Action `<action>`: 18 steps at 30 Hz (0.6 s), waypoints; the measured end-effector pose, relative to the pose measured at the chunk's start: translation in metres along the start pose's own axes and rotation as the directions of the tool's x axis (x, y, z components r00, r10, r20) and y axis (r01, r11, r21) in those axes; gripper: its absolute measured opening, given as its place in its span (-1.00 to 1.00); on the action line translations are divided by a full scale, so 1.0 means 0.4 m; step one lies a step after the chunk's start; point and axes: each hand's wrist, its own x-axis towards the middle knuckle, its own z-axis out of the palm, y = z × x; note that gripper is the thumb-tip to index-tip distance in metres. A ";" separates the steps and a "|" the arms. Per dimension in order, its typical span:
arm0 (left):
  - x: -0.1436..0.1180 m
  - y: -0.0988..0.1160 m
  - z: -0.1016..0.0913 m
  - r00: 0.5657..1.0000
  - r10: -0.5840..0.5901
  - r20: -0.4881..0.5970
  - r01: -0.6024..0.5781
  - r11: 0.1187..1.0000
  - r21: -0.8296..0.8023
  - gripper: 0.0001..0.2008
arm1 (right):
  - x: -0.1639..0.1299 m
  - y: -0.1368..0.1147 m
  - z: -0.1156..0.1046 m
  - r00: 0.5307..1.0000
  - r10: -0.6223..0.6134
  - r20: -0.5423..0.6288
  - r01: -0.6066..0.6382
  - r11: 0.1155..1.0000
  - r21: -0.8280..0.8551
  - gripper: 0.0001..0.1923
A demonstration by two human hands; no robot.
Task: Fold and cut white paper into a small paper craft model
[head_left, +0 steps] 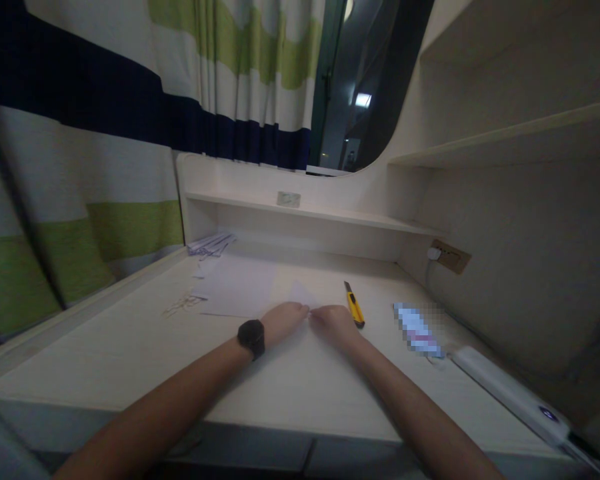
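Head view: left hand [286,320] and right hand [334,323] meet at the centre of the frame, just below the middle, over the white table [310,387]. Fingers of both curl inward, tips nearly touching; they hide what's between them, so can't tell if either is clamped on anything. Pale paper piece [301,291] shows right behind the fingertips, faint, lower part covered, outline washed out against the tabletop. Left of it, white sheets [233,287] overlap; left hand blocks their near right corner, count unclear. Small pale scraps [184,303] at centre left, blurry, can't make out the shape. Bundle of paper strips [211,245] farther back at the table's left rear. Black watch [251,338] on left wrist, dial unreadable. Yellow cutter [354,305] just beside right hand, blade tip toward the top of the frame. Phone [417,330] right of centre, screen pixelated. White elongated device [510,390] at lower right, end running off the frame. Both forearms cut off by bottom edge. Curtain [260,60] at upper left covers part of the dark window [355,87].
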 end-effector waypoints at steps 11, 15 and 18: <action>-0.001 -0.021 0.001 1.000 0.016 -0.001 -0.016 1.000 0.003 -0.81 | 0.000 0.007 -0.001 1.000 0.019 0.000 -0.019 0.994 0.108 -0.74; -0.005 -0.044 0.002 0.999 0.025 -0.035 -0.025 1.000 0.008 -0.81 | 0.001 0.021 -0.009 1.000 0.007 -0.006 -0.006 0.984 0.178 -0.75; -0.006 -0.070 0.001 0.999 -0.008 -0.042 0.008 1.000 0.013 -0.80 | 0.004 0.040 -0.013 0.999 0.033 -0.018 -0.027 0.965 0.262 -0.74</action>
